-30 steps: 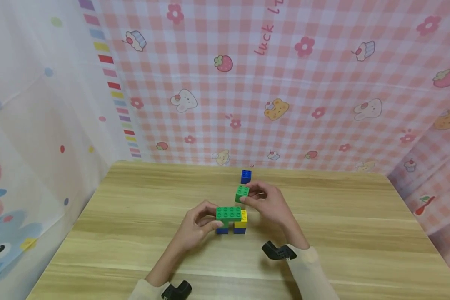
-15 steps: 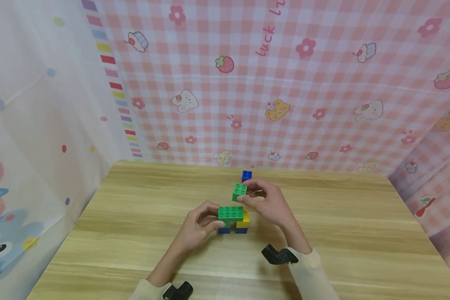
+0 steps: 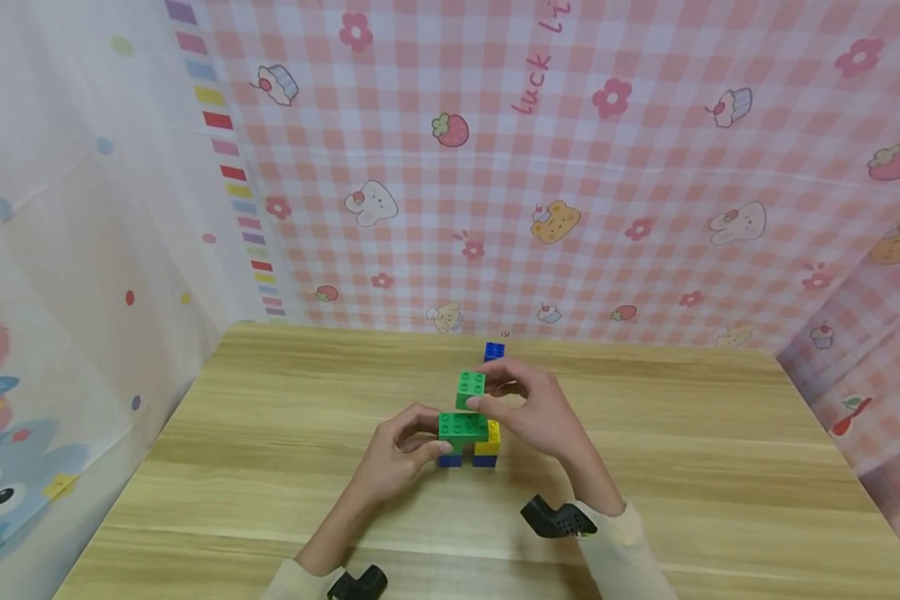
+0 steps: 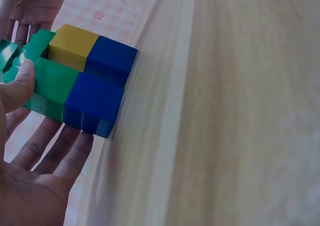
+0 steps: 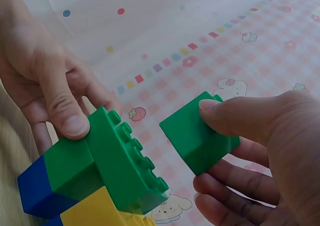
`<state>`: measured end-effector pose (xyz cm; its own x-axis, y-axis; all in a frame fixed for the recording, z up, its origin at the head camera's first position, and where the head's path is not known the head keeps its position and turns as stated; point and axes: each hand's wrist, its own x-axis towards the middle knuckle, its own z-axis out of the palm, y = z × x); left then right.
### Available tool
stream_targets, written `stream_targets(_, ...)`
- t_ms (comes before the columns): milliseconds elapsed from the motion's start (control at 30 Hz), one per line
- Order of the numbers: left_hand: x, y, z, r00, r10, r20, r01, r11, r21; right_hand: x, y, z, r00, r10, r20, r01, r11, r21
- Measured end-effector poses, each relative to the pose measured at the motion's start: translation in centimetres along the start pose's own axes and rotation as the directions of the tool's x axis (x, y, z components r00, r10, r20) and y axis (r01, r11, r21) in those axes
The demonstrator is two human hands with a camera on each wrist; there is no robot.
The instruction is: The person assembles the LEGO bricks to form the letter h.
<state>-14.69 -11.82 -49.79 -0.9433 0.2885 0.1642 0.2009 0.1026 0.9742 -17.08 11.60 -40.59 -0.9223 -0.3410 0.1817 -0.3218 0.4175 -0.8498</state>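
My left hand (image 3: 393, 454) grips the left side of a small block structure on the table, thumb on the near side and fingers behind. Two blue bricks (image 4: 95, 103) form its feet, with a green brick (image 4: 56, 83) on one and a yellow brick (image 4: 74, 46) on the other. A long green brick (image 5: 125, 161) bridges the top; part of the yellow brick's studs show beside it. Between thumb and fingers my right hand (image 3: 528, 408) pinches a small square green brick (image 5: 197, 136), held just above the long one with a gap between them in the right wrist view.
Behind the right hand a lone blue brick (image 3: 494, 351) stands near the back of the wooden table (image 3: 682, 458). A pink checked cloth (image 3: 412, 258) hangs along the back edge. Each wrist carries a black camera mount (image 3: 558, 518).
My right hand has shifted left with the small green brick, which now hangs over the long green brick. The left hand keeps its grip; the head view has moved slightly.
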Motion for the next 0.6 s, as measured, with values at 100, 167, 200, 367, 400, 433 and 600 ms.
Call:
stream_targets(100, 0.00, 0.02, -0.01, 1.000, -0.003, 0.003, 0.003, 1.000, -0.003, -0.04, -0.11, 0.10, 0.999, -0.031, 0.018, 0.031, 1.000, 0.004)
stream_targets(167, 0.00, 0.03, -0.02, 1.000, -0.006, 0.004, 0.006, 1.000, -0.005, -0.05, -0.15, 0.16, 0.998, -0.047, 0.030, 0.047, 0.999, 0.007)
stream_targets(200, 0.00, 0.03, -0.03, 1.000, -0.008, 0.005, 0.008, 1.000, -0.006, -0.06, -0.17, 0.19, 0.998, -0.053, 0.035, 0.053, 0.999, 0.010)
stream_targets(367, -0.01, 0.04, -0.08, 1.000, -0.009, 0.006, 0.009, 1.000, -0.010, -0.13, -0.24, 0.38, 0.996, -0.068, 0.052, 0.067, 0.998, 0.018)
stream_targets(400, -0.01, 0.03, -0.09, 1.000, -0.010, 0.006, 0.010, 1.000, -0.010, -0.13, -0.26, 0.44, 0.995, -0.076, 0.056, 0.076, 0.997, 0.019)
stream_targets(433, -0.01, 0.04, -0.09, 1.000, -0.009, 0.006, 0.009, 1.000, -0.011, -0.13, -0.28, 0.51, 0.995, -0.085, 0.061, 0.084, 0.996, 0.019)
stream_targets(600, 0.02, 0.10, -0.08, 1.000, -0.017, 0.011, 0.017, 1.000, -0.016, -0.04, -0.22, 0.80, 0.989, -0.109, 0.100, 0.109, 0.994, 0.003)
